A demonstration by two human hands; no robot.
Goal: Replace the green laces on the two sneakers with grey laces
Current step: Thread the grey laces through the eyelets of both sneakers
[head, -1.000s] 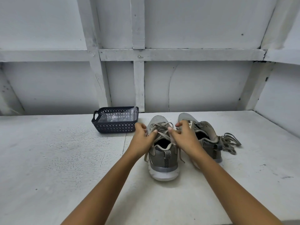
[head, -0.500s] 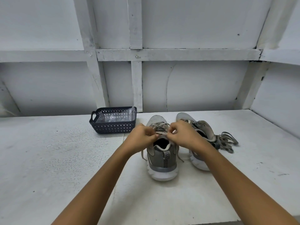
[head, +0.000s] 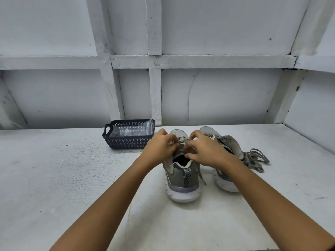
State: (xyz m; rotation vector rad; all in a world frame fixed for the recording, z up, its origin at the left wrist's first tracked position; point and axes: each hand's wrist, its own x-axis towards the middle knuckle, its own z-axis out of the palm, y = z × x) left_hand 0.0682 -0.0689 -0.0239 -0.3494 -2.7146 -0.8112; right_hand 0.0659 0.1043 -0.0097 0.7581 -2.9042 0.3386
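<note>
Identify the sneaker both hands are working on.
Left sneaker, by the basket: left hand and right hand pinch its lace. The right sneaker lies by loose laces.

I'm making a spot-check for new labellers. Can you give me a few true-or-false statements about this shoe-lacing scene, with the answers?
1. The left hand and right hand both pinch the lace of the left sneaker. True.
2. The basket sits right of the sneakers. False: it is to their left, further back.
3. Loose laces lie on the table right of the right sneaker. True.
4. The basket holds a shoe. False: only clear plastic shows in it.
5. The left sneaker lies on its side. False: it stands on its sole.
</note>
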